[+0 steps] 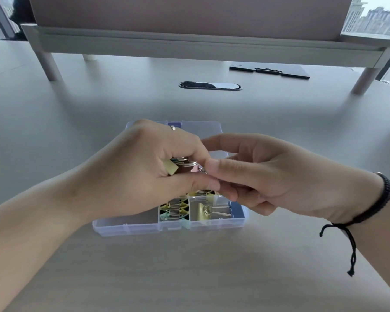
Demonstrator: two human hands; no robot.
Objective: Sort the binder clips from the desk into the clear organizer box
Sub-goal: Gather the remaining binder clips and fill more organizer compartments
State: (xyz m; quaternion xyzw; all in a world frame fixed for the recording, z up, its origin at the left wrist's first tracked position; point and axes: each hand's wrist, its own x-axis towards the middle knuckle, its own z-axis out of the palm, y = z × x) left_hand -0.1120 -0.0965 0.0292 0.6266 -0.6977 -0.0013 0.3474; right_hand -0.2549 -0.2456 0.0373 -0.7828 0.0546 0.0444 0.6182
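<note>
The clear organizer box lies open on the desk, just under both hands. My left hand grips a bunch of binder clips; a pale yellow one and several wire handles show between its fingers. My right hand pinches a pink clip at the edge of that bunch, thumb against forefinger. In the box's near middle compartment sit several small yellow and mint clips. A larger yellow clip lies in the near right compartment. The far compartments are mostly hidden by my hands.
A black clipboard lies far right under a raised grey shelf, whose legs stand on the desk. An oval cable grommet sits in the middle of the desk beyond the box.
</note>
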